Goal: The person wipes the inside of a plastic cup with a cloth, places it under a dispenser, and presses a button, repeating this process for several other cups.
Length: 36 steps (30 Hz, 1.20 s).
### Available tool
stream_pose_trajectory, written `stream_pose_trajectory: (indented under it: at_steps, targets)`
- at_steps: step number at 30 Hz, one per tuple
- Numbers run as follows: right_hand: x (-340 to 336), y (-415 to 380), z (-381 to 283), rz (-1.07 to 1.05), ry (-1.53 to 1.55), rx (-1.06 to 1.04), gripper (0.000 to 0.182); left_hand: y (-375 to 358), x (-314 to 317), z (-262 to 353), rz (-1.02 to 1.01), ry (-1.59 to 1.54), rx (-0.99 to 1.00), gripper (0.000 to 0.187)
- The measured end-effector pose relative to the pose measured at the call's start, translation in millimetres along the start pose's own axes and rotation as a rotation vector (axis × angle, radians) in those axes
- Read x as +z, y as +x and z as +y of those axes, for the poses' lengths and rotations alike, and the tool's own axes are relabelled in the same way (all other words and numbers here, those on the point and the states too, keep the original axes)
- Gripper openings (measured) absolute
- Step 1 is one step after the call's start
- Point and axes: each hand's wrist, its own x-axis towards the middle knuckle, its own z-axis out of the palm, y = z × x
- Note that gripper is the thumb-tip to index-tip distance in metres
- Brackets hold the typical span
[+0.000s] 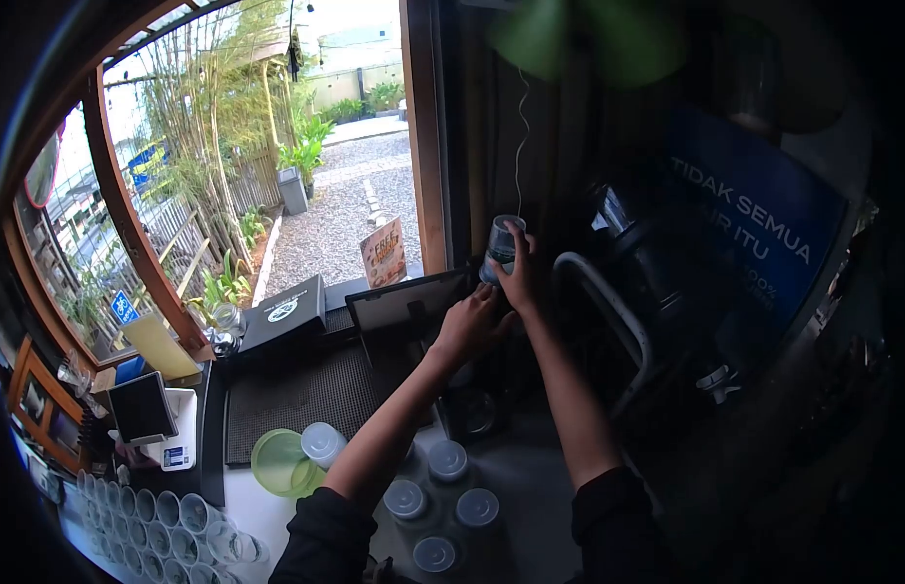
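Observation:
Both arms reach forward to a clear plastic cup [507, 230] near the middle of the view, beside the dark wall. My right hand [518, 268] is wrapped round the side of the cup, thumb and fingers on its wall. Just below and to the left, my left hand [469, 324] is at the cup's lower end, its fingers bent; what they grip, if anything, is hidden. Several lidded cups [447, 460] stand on the white counter between my forearms. A green container [282, 461] is by my left forearm, touching another lidded cup [322, 443].
Rows of clear cups [168, 509] fill the lower left. A black ribbed mat [292, 404], a dark box [284, 311], a tablet [143, 408] and a small sign [383, 255] are at the window side. At right are a curved metal bar [623, 316] and a blue sign [754, 219].

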Motion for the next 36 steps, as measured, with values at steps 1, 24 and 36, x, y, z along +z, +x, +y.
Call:
stream_pose_trajectory:
  at_steps: [1,24,36]
  targets:
    - [0.6,-2.0,-1.7,-0.013,-0.027,-0.021,0.063,0.3,2.7,-1.7,0.023,0.011,0.02,0.058]
    - [-65.2,-17.2,-66.1,-0.202,-0.132,-0.184,0.065,-32.8,-31.1,-7.1,-0.107,0.131,0.113,0.064]
    - [-123.4,-130.4,-290.9,-0.226,0.307,-0.462,0.049,-283.9,-237.5,9.3,-0.045,0.121,-0.029,0.048]
